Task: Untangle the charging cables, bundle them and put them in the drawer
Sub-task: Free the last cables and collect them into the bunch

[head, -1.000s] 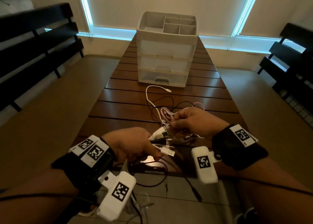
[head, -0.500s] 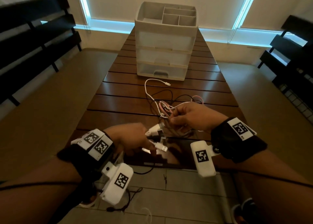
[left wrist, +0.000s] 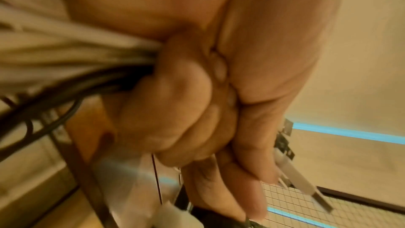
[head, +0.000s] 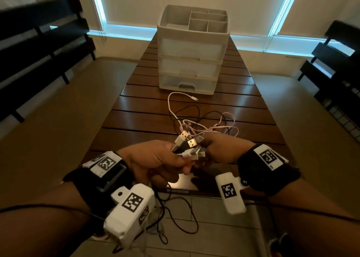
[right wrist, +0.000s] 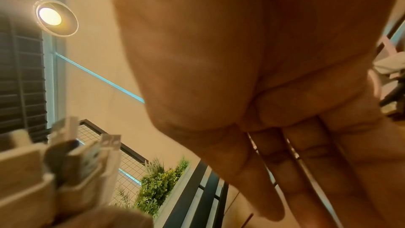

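A tangle of white, pink and black charging cables [head: 206, 122] lies on the wooden table [head: 136, 120] in front of the drawer unit [head: 191, 52]. My left hand [head: 175, 159] grips a bunch of USB plug ends [head: 185, 143], which stick up out of the fist. In the left wrist view the fingers [left wrist: 186, 110] curl round white and black cables [left wrist: 65, 58]. My right hand [head: 216, 149] sits just right of the plugs, pinching the pink and white strands that run into it. The right wrist view shows the plugs [right wrist: 87, 159] at its lower left.
The plastic drawer unit has three shut drawers and an open divided tray on top. One white cable end [head: 194, 98] lies loose near its bottom drawer. Cable loops [head: 175, 217] hang below the table's near edge. Dark benches [head: 39, 52] flank both sides.
My hands have come closer together and lifted slightly. The plug ends are now bunched together in my left fist and point upward instead of sideways.
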`<state>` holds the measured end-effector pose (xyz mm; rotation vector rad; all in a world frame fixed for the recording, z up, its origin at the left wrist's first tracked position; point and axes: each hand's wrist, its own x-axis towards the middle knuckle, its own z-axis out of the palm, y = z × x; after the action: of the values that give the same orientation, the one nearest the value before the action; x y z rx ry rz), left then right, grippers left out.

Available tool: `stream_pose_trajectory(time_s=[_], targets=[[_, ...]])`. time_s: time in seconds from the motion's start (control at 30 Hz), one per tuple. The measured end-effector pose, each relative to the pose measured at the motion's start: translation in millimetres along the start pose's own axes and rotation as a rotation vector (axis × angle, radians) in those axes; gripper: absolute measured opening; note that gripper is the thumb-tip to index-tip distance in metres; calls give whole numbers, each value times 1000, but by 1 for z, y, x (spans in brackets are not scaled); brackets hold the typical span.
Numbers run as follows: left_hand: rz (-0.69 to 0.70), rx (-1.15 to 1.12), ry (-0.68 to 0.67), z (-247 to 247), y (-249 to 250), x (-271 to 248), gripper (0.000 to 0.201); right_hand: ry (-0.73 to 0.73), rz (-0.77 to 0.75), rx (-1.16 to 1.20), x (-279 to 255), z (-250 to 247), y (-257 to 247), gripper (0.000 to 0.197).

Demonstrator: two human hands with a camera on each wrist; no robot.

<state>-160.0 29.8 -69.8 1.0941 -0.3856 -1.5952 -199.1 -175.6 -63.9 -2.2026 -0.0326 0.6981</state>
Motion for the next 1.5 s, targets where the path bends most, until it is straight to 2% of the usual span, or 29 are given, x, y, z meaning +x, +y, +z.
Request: stream_pose_trajectory(time_s=[0.07,0.1,0.13,0.2,0.23,0.3,0.43,0.53,0.63,0.7,0.93,1.13,1.27,1.37,1.43,1.5], targets=[[-23,-66,-41,2,-3,2,18,33,-22,-18,-1,-4,0,22],[-37,-57,8,4,-3,4,16,41,-30,-22,-1,-5,0,24],[-50,-20,109,6,-4,7,15,41,-35,-29,-1,-5,1,25],[-56,134,405,5,-5,13,14,32,-33,-26,0,-5,2,24],[-36,195,550,3,-6,15,13,28,-30,-12,0,-5,2,22],[34,194,748,-3,-6,19,11,24,-20,51,-1,-6,2,20],[188,105,950,-12,4,21,17,9,45,164,-6,-16,-1,19],[274,119,1072,-16,12,22,15,123,78,-88,-5,-23,1,14],[314,169,1116,-16,16,26,8,326,10,-429,-4,-28,2,15],[331,175,1125,-14,17,30,5,376,-9,-535,-6,-30,0,16],[316,200,1142,-15,20,33,5,251,207,-729,2,-35,19,7],[324,191,1102,-13,20,33,5,258,223,-695,-3,-28,16,29],[317,203,1097,-13,19,34,7,185,370,-475,2,-26,18,46],[304,200,1089,-13,19,34,9,230,337,-494,5,-28,21,44],[299,192,1087,-13,18,34,13,249,281,-553,4,-31,21,34],[303,187,1090,-13,18,35,15,266,201,-605,2,-33,19,35]])
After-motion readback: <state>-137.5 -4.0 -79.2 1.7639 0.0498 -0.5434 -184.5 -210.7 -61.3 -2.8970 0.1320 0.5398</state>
